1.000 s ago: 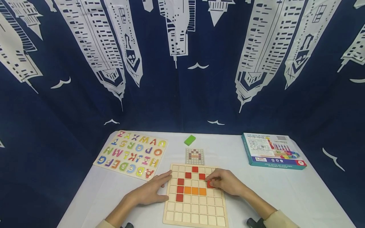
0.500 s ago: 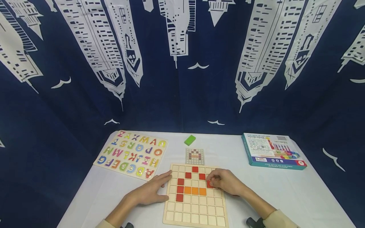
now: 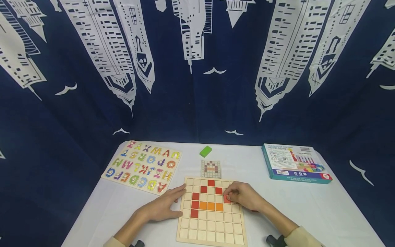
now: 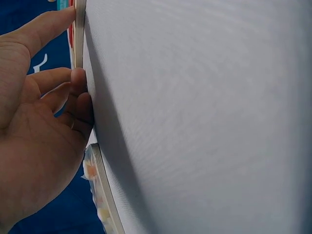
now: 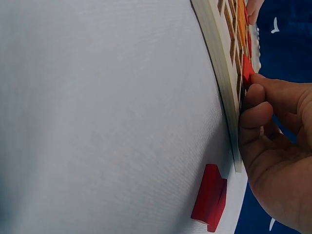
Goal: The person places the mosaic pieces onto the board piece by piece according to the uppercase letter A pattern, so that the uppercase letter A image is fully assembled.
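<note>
A square wooden grid board (image 3: 211, 226) lies on the white table, with red tiles (image 3: 195, 204) and a row of orange tiles (image 3: 211, 206) in its cells. My left hand (image 3: 162, 207) steadies the board's left edge, thumb and fingers spread and touching the rim. On the right side, my right hand (image 3: 247, 197) pinches a red tile (image 5: 247, 70) between thumb and finger. That tile sits tilted at a cell, partly covered by the fingertips. Two red blocks (image 5: 209, 195) lie on the table beside the board under my right hand, mostly hidden in the head view.
Just beyond the board lies a small pattern card (image 3: 211, 169), with a green block (image 3: 205, 151) behind it. An alphabet board (image 3: 142, 168) occupies the back left. A flat toy box (image 3: 296, 164) is at the back right. A dark blue printed curtain (image 3: 197, 103) hangs behind.
The pinched red tile has tipped a little and now looks brighter. My right hand has barely shifted, and my left hand and the board have stayed put.
</note>
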A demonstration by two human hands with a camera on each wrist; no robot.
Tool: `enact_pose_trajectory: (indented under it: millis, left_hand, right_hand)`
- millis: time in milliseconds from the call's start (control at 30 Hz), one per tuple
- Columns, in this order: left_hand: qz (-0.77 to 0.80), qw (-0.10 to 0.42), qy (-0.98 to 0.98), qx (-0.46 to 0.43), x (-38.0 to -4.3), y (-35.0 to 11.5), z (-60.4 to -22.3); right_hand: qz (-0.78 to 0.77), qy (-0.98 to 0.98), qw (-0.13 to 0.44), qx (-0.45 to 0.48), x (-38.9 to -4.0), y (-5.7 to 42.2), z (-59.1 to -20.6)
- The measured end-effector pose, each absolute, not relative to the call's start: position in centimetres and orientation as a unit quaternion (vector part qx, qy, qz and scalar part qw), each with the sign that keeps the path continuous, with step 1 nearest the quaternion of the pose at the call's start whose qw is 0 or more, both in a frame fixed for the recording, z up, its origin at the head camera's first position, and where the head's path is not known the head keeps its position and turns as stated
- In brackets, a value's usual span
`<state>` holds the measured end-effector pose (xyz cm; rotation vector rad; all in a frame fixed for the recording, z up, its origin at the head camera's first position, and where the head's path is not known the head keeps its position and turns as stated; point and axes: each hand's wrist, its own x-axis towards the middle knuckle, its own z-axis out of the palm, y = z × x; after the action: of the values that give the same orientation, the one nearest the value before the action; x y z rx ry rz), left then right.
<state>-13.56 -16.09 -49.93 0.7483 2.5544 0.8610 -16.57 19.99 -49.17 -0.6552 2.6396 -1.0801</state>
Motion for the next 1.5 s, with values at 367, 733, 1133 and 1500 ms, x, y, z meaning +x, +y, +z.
enact_pose_trajectory:
  millis: [367, 733, 1133, 1500]
  left_hand:
    - [0.303, 0.173, 0.9, 0.261, -13.63, -16.1, -50.04]
    - [0.309, 0.175, 0.897, 0.262, -13.61, -16.23, -50.16]
    - [0.306, 0.171, 0.899, 0.263, -13.6, -16.22, -50.13]
    - [0.306, 0.169, 0.899, 0.265, -13.6, -16.19, -50.28]
  right_hand:
    - [-0.367, 0.898, 0.112, -0.215, -16.64, 19.89, -49.01]
    - [-0.364, 0.9, 0.111, -0.214, -16.54, 19.75, -49.16]
    - [-0.368, 0.897, 0.111, -0.217, -16.51, 19.76, -48.98]
    - [-0.363, 0.901, 0.114, -0.208, -16.54, 19.81, -49.11]
